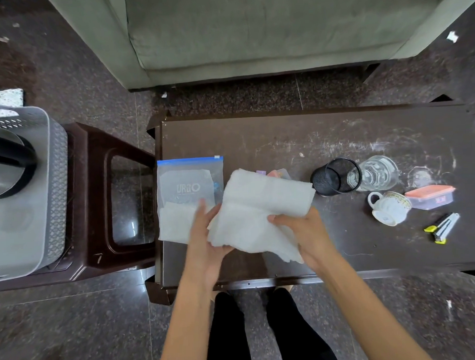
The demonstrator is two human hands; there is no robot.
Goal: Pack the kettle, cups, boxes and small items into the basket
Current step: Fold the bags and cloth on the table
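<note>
Both hands hold a white padded sheet (263, 209) above the dark table (284, 138). My left hand (206, 237) grips its left edge and my right hand (303, 231) grips its near right part. The sheet partly hides small pink and purple items (275, 173) behind it. A zip bag (188, 194) with white paper inside lies at the table's left end. At the right stand a black mesh cup (337, 176), a clear glass (379, 172), a tipped white teacup (389, 208), a small box with an orange lid (432, 195) and a yellow-and-grey stapler (442, 228). The grey basket (53, 191) at far left holds the steel kettle (2, 166).
The basket stands on a brown plastic stool (101, 204) left of the table. A grey-green sofa (249, 26) is beyond the table. My legs (254, 332) are at the table's near edge. Paper scraps lie on the dark stone floor (73, 329).
</note>
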